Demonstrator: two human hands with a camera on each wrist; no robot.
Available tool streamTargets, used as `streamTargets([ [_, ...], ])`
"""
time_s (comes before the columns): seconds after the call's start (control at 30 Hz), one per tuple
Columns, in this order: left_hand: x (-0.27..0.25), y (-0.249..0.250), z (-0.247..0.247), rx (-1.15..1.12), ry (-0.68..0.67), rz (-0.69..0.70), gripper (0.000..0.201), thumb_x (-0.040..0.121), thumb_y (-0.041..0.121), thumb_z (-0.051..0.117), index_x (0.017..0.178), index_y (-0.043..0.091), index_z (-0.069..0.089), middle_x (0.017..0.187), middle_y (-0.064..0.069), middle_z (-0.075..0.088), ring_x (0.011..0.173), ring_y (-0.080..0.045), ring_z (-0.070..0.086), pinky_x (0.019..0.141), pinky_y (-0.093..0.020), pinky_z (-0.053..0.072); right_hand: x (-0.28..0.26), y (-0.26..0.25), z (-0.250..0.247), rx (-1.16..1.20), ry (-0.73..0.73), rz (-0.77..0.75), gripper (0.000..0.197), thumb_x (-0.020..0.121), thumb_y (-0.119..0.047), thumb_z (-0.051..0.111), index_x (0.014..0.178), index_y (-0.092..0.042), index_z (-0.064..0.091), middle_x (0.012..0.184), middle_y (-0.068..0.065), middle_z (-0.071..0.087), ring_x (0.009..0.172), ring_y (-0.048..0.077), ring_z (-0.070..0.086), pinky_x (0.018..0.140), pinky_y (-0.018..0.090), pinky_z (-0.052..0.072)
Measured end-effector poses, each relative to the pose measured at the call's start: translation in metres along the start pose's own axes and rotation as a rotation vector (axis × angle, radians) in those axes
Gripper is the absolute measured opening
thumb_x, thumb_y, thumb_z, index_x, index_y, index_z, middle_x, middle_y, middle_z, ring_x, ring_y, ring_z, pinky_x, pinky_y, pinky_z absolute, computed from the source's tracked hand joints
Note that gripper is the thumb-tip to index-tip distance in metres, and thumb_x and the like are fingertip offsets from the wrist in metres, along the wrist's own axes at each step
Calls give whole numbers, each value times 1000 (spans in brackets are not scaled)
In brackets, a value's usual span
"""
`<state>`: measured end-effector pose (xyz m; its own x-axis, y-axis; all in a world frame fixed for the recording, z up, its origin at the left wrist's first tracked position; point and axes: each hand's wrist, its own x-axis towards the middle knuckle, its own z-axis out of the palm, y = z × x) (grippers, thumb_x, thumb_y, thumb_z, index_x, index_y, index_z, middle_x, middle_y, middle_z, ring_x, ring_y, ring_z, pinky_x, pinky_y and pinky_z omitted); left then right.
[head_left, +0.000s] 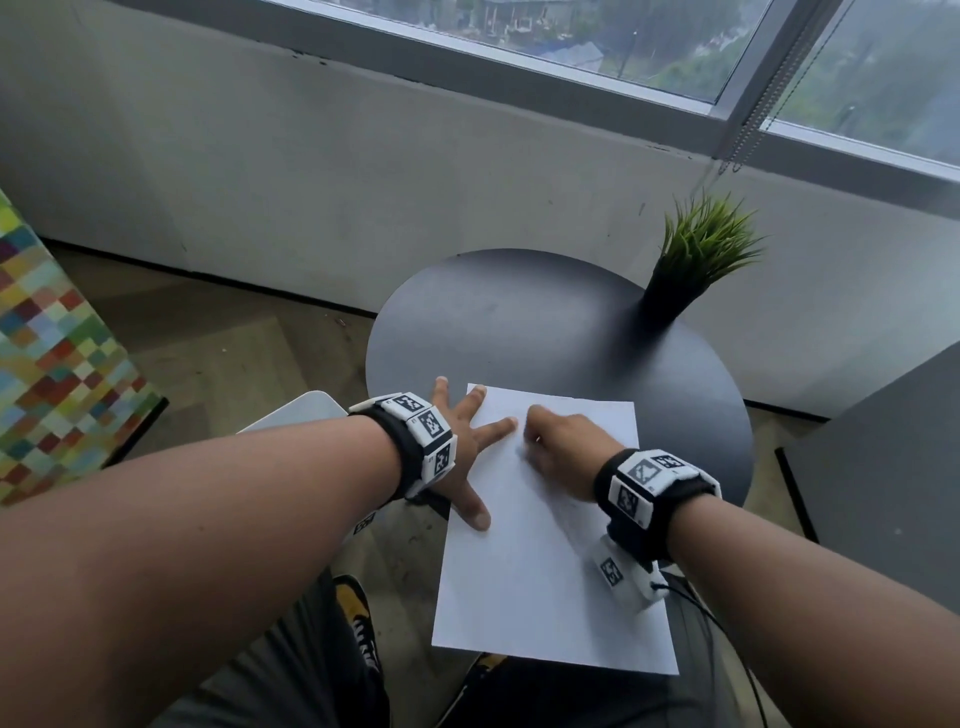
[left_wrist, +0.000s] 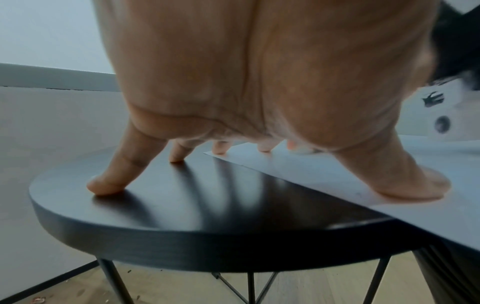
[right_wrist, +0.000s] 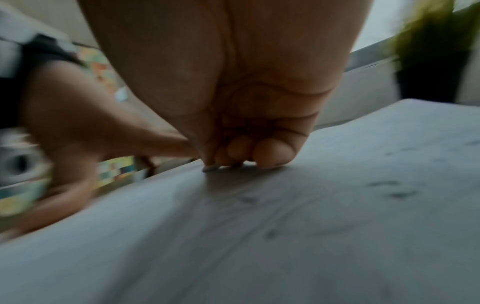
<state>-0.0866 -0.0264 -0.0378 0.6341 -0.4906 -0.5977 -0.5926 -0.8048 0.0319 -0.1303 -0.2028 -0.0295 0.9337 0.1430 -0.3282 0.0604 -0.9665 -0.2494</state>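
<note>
A white sheet of paper (head_left: 545, 545) lies on a round dark table (head_left: 519, 322), its near end hanging past the table's edge over my lap. My left hand (head_left: 470, 452) is spread flat at the sheet's left edge. In the left wrist view the thumb (left_wrist: 405, 185) and two fingertips press the paper (left_wrist: 324, 170), and the other two fingers rest on the table (left_wrist: 182, 205). My right hand (head_left: 561, 441) is curled near the sheet's top middle. Its tucked fingers (right_wrist: 272, 152) press down on the paper (right_wrist: 259, 226); I see nothing held in them.
A small potted grass plant (head_left: 691, 260) stands at the table's far right. A grey cabinet (head_left: 883, 467) is close on the right and a colourful chequered block (head_left: 52, 364) on the left. A white seat (head_left: 301, 410) sits under my left forearm. A wall and window lie beyond.
</note>
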Motion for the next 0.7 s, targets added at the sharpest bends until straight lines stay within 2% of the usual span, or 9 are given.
streamTargets([
  [0.07, 1, 0, 1, -2, -1, -1, 130, 64, 84, 71, 153, 53, -19, 167, -3, -25, 148, -53, -23, 115, -74, 18, 4, 4, -1, -1, 58, 84, 14, 96, -27, 43, 106, -16, 45, 101, 15, 62, 87, 32, 55, 73, 36, 45],
  [0.17, 0, -1, 0, -10, 0, 8, 130, 65, 83, 72, 153, 53, -18, 167, -3, -26, 147, -54, -24, 115, -74, 18, -12, -21, 13, -58, -62, -101, 24, 96, -24, 41, 117, -14, 44, 106, 14, 63, 93, 33, 57, 72, 35, 43],
  [0.23, -1, -1, -1, -3, -10, 13, 130, 66, 83, 71, 154, 51, -18, 167, -4, -27, 146, -55, -25, 115, -74, 18, -21, -29, 17, -82, -152, -182, 19, 93, -23, 45, 110, -15, 47, 103, 13, 64, 90, 33, 58, 72, 35, 46],
  [0.33, 1, -1, 0, -4, -1, 9, 130, 64, 83, 72, 153, 54, -19, 167, -3, -26, 147, -54, -24, 114, -75, 19, -3, -9, 4, -35, -55, -33, 20, 95, -28, 46, 113, -19, 48, 105, 13, 64, 92, 33, 58, 78, 37, 48],
  [0.4, 2, -1, 2, -2, -3, -2, 129, 64, 84, 71, 152, 54, -19, 167, -3, -26, 147, -54, -24, 115, -75, 18, 5, 4, -1, -11, 51, 85, 17, 96, -34, 46, 106, -20, 46, 103, 13, 63, 90, 33, 58, 79, 38, 49],
  [0.47, 2, 0, 2, -3, -2, 1, 129, 64, 83, 72, 152, 56, -19, 167, -4, -27, 147, -54, -24, 114, -76, 19, 0, -2, 5, -36, 40, 43, 17, 96, -30, 43, 109, -19, 43, 104, 14, 63, 90, 34, 58, 78, 39, 49],
  [0.53, 2, -1, 0, -2, -10, 8, 130, 63, 83, 73, 152, 56, -19, 166, -5, -28, 146, -56, -24, 113, -77, 18, -15, -21, 15, -60, -67, -95, 19, 96, -26, 41, 112, -17, 42, 104, 14, 63, 88, 32, 56, 72, 36, 45],
  [0.6, 2, -1, -2, 6, -20, 11, 131, 62, 84, 73, 151, 56, -19, 166, -7, -29, 145, -58, -24, 113, -78, 17, -25, -29, 19, -95, -152, -194, 13, 93, -25, 44, 105, -17, 44, 97, 12, 62, 80, 29, 51, 67, 34, 42],
  [0.7, 4, -1, -1, -3, -2, 19, 130, 60, 83, 75, 150, 60, -16, 167, -7, -26, 146, -57, -22, 112, -78, 19, -10, -12, 8, -25, -51, -42, 20, 94, -28, 46, 112, -20, 47, 98, 12, 64, 87, 32, 58, 75, 38, 50],
])
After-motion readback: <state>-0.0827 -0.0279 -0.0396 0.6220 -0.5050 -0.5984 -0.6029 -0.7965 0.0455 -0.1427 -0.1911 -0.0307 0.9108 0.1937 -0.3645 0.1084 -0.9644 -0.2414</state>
